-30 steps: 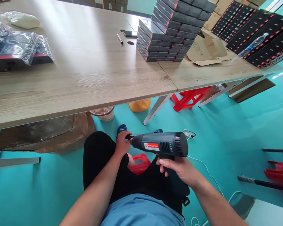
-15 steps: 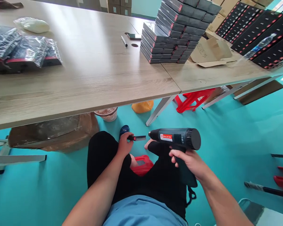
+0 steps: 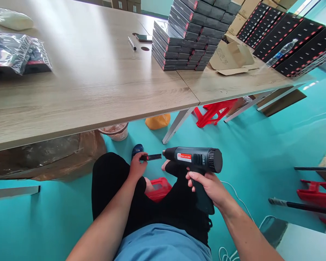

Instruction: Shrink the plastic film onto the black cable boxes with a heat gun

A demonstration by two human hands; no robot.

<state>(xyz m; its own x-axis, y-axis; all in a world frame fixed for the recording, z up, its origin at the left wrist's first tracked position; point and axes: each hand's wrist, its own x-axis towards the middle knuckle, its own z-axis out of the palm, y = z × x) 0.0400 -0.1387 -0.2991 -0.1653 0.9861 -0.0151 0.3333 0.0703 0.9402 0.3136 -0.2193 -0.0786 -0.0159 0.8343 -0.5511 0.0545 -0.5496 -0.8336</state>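
My right hand (image 3: 203, 183) is wrapped round the grip of a dark heat gun (image 3: 194, 158) with a red-and-white label. Its nozzle points left, close to the end of a slim black box (image 3: 153, 157). That box is pinched at its left end by the fingers of my left hand (image 3: 137, 166), above my knees. A small gap shows between nozzle and box. Whether the box has film around it I cannot tell.
Across the front runs a wooden table (image 3: 97, 94) bearing stacked black boxes (image 3: 184, 43), a phone (image 3: 143, 38), a pen (image 3: 132, 43) and plastic-wrapped packs (image 3: 19, 52). Beneath stand a waste bin (image 3: 116, 132), a yellow bag (image 3: 157, 121) and a red stool (image 3: 216, 112). A white cable (image 3: 240, 199) lies on the floor.
The view has turned to the right, so most things appear shifted left. The slim box has turned in my left hand and shows a different face. The heat gun stays aimed at it.
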